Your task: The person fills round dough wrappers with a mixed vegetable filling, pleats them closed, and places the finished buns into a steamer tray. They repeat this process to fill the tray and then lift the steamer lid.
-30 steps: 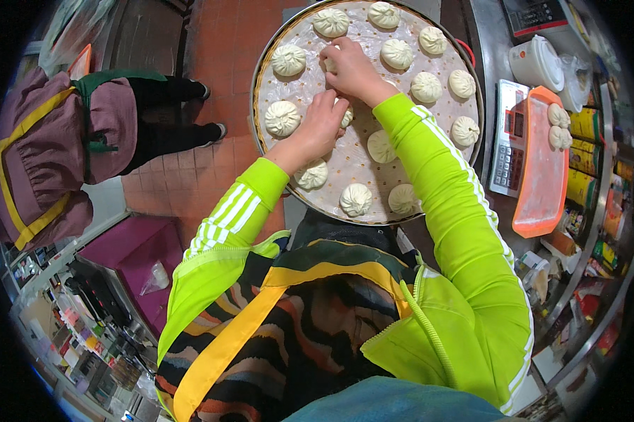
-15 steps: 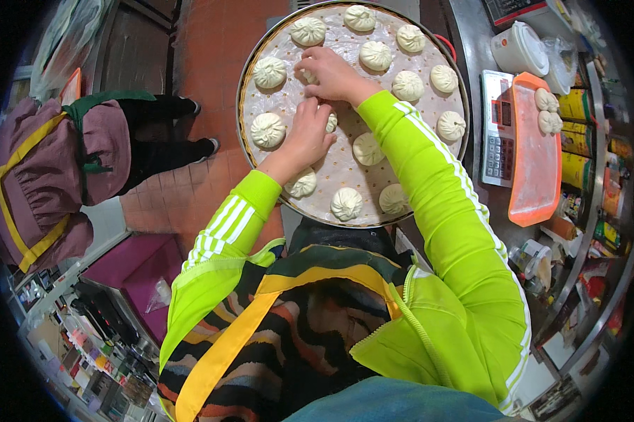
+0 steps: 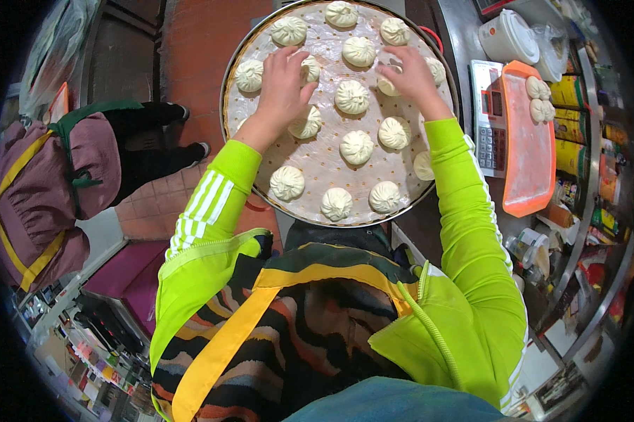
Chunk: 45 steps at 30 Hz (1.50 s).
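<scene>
Head view showed a round perforated steamer tray [image 3: 310, 179] loaded with pleated raw buns. Left hand [image 3: 282, 88] lay palm-down over the tray's left half, fingers loosely spread, resting on or just above a bun [image 3: 308, 69] near the tray's upper left; no closed grip visible. Another bun [image 3: 306, 123] sat just below that wrist. Right hand [image 3: 408, 74] hovered at the tray's upper right, fingers curled around a bun [image 3: 389, 84], but whether it actually pinched the bun I could not tell.

Risks, as a judgement: soft dough could get dented or its pleats flattened under the left palm; the right sleeve [image 3: 464, 211] passed close to a bun [image 3: 424, 165] at the tray's right rim and could brush it. Buns stood near each other, so a nudged one could touch a neighbour and stick. Right of the tray sat a scale [image 3: 489, 116] and an orange tray [image 3: 531, 151]; a person in a purple jacket [image 3: 39, 190] stood well left of the tray.
</scene>
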Motion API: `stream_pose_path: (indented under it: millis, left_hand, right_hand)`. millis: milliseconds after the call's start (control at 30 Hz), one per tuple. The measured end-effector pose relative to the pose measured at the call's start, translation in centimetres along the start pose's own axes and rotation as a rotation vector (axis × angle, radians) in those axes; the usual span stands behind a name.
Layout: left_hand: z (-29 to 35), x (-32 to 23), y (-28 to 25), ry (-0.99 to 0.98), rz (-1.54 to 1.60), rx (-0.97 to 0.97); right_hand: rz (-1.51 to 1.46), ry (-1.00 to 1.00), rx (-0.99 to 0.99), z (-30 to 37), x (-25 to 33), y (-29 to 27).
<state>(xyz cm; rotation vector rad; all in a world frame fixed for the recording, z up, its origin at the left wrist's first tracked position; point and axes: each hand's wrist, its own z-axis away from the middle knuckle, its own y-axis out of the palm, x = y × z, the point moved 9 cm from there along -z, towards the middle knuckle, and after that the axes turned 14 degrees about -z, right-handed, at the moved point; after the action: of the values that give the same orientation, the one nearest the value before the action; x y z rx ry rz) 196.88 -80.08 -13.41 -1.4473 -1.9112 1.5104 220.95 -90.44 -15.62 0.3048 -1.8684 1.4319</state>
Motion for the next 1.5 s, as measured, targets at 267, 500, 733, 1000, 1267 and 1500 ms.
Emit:
stream_pose_path:
  millis: [267,500,733,1000,1267,1500]
  left_hand:
    - [-1.0,-6.9,4.8,0.148,0.166,0.246]
    - [-0.4,-9.3,8.1,0.143,0.16,0.386]
    - [-0.1,-9.7,9.1,0.163,0.163,0.372]
    - [0.1,-10.2,10.0,0.086,0.177,0.335]
    - [0.7,-12.2,8.6,0.088,0.032,0.228]
    - [6.6,-15.0,4.5,-0.048,0.163,0.243]
  right_hand:
    - [-0.126,-0.163,0.173,3.7,-1.3,1.1]
    - [-0.192,-0.276,0.22,4.2,-2.0,0.5]
    - [-0.198,-0.324,0.259,4.5,-2.5,-0.1]
    - [-0.191,-0.366,0.261,5.0,-3.0,-0.3]
    - [-0.096,-0.42,0.227,6.2,-2.2,-2.0]
    - [-0.273,-0.473,0.32,12.0,-0.1,-4.1]
